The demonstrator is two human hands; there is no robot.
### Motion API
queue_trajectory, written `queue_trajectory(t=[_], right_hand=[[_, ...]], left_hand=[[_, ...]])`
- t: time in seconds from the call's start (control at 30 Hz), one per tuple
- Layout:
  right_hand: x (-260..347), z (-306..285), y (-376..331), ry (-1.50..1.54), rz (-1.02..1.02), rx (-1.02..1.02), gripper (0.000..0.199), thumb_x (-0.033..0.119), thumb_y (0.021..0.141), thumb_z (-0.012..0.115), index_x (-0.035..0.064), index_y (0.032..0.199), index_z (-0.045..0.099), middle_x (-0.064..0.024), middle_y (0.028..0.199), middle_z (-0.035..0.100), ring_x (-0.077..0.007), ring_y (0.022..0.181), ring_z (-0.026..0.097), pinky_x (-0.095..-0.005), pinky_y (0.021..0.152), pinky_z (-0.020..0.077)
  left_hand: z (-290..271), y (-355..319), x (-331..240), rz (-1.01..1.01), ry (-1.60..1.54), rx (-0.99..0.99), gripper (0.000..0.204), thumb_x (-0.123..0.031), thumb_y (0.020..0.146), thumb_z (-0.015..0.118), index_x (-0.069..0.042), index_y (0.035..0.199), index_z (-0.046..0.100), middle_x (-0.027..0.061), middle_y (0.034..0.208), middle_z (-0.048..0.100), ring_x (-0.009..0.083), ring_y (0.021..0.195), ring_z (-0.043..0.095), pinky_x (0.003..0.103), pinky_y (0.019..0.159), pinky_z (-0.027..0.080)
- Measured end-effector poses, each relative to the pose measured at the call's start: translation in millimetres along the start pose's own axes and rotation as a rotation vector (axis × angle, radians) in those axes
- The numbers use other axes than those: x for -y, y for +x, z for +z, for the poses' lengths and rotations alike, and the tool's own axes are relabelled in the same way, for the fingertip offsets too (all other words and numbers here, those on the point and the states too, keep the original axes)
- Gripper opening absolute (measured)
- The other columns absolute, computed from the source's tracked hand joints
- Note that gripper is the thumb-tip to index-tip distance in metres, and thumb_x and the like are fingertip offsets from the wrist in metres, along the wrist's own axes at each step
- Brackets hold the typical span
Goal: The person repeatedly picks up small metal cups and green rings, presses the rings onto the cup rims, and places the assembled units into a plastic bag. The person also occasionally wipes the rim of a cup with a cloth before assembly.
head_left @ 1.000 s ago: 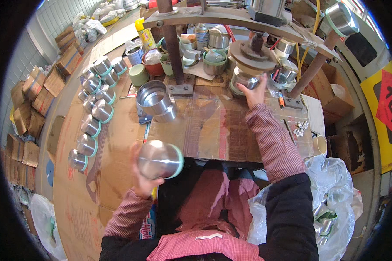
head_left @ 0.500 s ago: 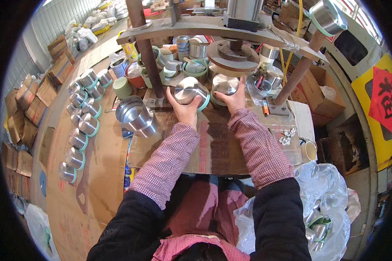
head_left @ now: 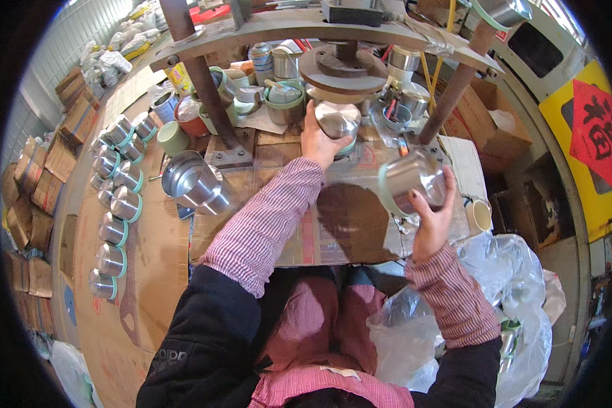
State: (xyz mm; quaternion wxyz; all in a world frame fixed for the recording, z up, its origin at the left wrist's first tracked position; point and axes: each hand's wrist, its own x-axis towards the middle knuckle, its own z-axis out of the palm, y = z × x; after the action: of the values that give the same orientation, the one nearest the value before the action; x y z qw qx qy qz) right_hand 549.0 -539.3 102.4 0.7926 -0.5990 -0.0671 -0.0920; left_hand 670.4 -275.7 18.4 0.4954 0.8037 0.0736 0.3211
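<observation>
My left hand point(head_left: 319, 141) is closed around a steel cup with a pale green rim point(head_left: 338, 121). That cup is upside down or nearly so, just under the round disc point(head_left: 342, 71) of a press. Off to the right, my right hand point(head_left: 434, 221) grips a second steel cup with a pale green rim point(head_left: 415, 178). It is tilted in the air above the table's right side, its green rim facing left. A larger open steel container point(head_left: 190, 180) stands on the cardboard left of my left forearm.
Several green-rimmed steel cups point(head_left: 111, 260) line the cardboard-covered table point(head_left: 156, 285) at left. Press posts point(head_left: 207, 95) rise on both sides. Pots and tubs point(head_left: 283, 98) crowd behind. A beige cup point(head_left: 478, 215) stands at the right edge, above a clear plastic bag point(head_left: 517, 272) holding metal pieces.
My right hand has carried its cup from beneath the disc rightward and toward me, tilting it. My left hand has moved its cup right, to beneath the disc. The view has shifted slightly.
</observation>
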Motion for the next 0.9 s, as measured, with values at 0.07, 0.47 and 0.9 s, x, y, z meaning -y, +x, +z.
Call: queue_trajectory(t=[0.07,0.47,0.9], right_hand=[[19.9,-23.0,-22.6,-0.117,-0.037,-0.027,0.093,0.006,0.075,0.082,0.0075,0.156,0.035,-0.0140,0.147,0.045,-0.0267,0.134,0.047,-0.0395,0.113,0.0405],[83.3,-166.8,-185.6,-0.289,-0.013,-0.323,0.110,0.009,0.065,0.091,0.0037,0.157,0.030,-0.0114,0.153,0.039,-0.0239,0.138,0.045,-0.0382,0.116,0.0376],[50.3,-386.8,-132.3,-1.476,0.112,-0.215,0.060,0.012,0.082,0.078,0.0075,0.138,0.057,-0.0204,0.148,0.050,-0.0393,0.134,0.051,-0.0429,0.112,0.0421]], left_hand=[[-1.3,0.5,-2.0,-0.052,0.067,0.003,0.126,-0.032,0.060,0.096,0.000,0.158,0.022,0.0249,0.145,0.051,0.0399,0.131,0.055,0.046,0.112,0.043],[-13.3,-275.8,-135.1,0.125,-0.500,0.853,0.061,-0.030,0.091,0.071,-0.001,0.142,0.055,0.0199,0.139,0.059,0.0353,0.135,0.051,0.045,0.115,0.035],[96.7,-348.3,-161.9,-0.337,-0.738,1.145,0.037,-0.001,0.094,0.062,-0.001,0.131,0.064,-0.0039,0.089,0.060,0.0052,0.079,0.053,0.023,0.072,0.047]])
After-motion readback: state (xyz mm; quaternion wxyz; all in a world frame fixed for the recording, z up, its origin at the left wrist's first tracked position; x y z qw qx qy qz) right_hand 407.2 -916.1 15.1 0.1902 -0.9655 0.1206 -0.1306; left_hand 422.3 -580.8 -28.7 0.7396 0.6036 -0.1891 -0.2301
